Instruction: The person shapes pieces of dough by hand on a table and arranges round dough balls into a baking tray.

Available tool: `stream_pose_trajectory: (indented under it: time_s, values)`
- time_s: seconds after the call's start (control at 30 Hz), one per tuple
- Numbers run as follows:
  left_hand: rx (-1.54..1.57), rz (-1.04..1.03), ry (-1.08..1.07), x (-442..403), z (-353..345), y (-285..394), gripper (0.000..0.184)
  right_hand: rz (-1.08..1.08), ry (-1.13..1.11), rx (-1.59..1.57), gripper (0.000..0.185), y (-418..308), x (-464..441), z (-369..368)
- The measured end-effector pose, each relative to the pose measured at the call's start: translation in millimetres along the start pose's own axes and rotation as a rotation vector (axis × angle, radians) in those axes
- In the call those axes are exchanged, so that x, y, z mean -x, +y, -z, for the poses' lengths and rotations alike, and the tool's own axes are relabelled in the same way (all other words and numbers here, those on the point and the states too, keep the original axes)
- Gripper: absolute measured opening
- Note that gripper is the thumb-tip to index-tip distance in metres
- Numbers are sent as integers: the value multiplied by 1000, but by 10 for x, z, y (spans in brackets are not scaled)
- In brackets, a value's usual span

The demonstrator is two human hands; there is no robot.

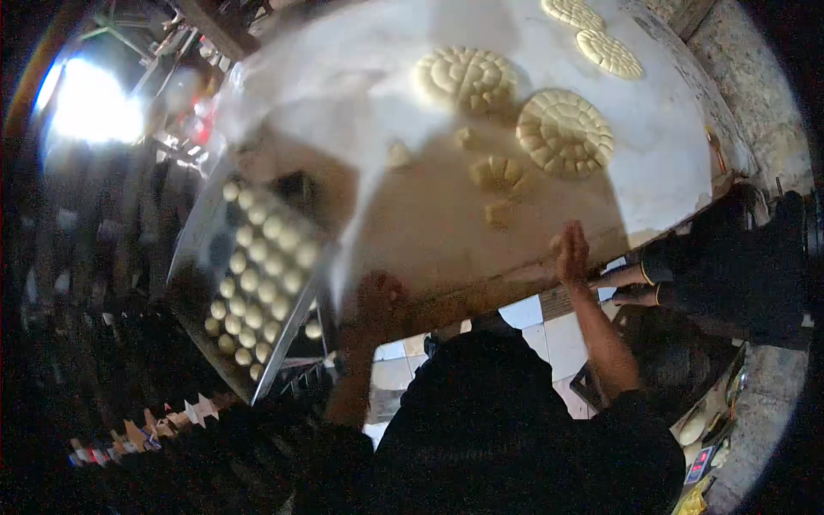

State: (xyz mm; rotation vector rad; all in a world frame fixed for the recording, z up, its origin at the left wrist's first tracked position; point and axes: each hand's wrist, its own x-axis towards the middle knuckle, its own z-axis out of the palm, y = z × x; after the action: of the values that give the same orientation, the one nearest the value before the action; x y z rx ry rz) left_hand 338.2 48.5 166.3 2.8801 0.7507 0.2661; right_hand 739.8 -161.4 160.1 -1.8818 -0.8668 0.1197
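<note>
My right hand [572, 251] is at the near edge of the floured worktable [412, 206], its fingers stretched upward and slightly blurred, with nothing visible in it. In shadow farther left, my left hand [382, 292] hovers by the same edge; its fingers are too dark and blurred to read. Beyond my right hand lie a small dough piece [496, 215] and a scored dough piece [499, 173]. Past these rest a large round of segmented dough [565, 133] and a second segmented round [466, 79].
Left of the table, a tray [286, 348] holds rows of dough balls [273, 263]. Two more patterned rounds lie at the far right, one being a dough disc [609, 53]. Another person's arms [631, 287] reach in from the right. A device with a red display [699, 463] sits lower right.
</note>
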Motion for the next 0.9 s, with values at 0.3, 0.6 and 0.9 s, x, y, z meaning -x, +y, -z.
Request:
stream_pose_trajectory:
  time_s: [0.3, 0.6, 0.9]
  values:
    - [72, 154, 72, -1475, -358, 541, 30, 246, -231, 402, 28, -235, -480, -632]
    - [282, 319, 184, -1241, 453, 290, 9, 449, -534, 541, 33, 9, -858, 79]
    - [77, 15, 127, -778, -375, 661, 22, 488, -660, 405, 34, -218, -226, -75]
